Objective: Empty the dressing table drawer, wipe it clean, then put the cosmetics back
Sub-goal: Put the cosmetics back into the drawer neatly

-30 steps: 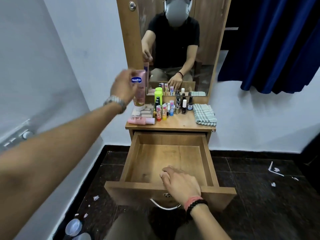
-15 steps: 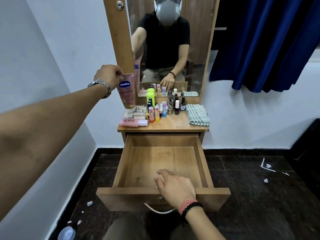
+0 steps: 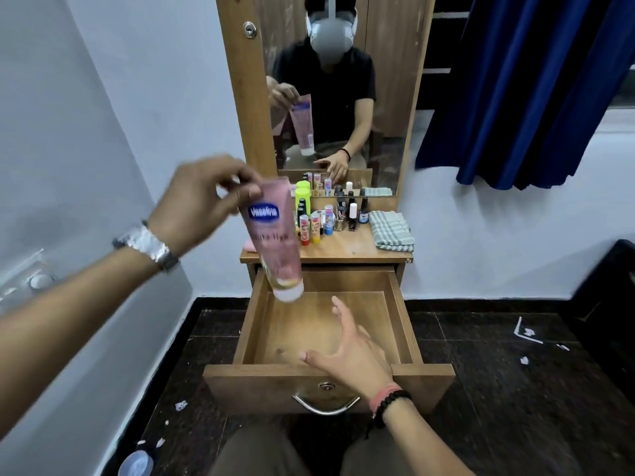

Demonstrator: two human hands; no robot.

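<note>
The drawer [image 3: 328, 324] juts out at lower centre; bottles [image 3: 323, 218] on the table [image 3: 343, 250] behind it, cloth [image 3: 391, 230] right of them.

We can't read past the logo on the pink plastic lotion tube [image 3: 273, 240] — motion blur smears it. The tube hides the tabletop's left corner, labels on the small standing lipstick sticks [image 3: 314, 228] are too tiny, and a pale blue round lid [image 3: 136, 463] gets cropped at the bottom.

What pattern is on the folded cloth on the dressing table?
The folded cloth has a grey-green and white check, seen in the head view.
</note>
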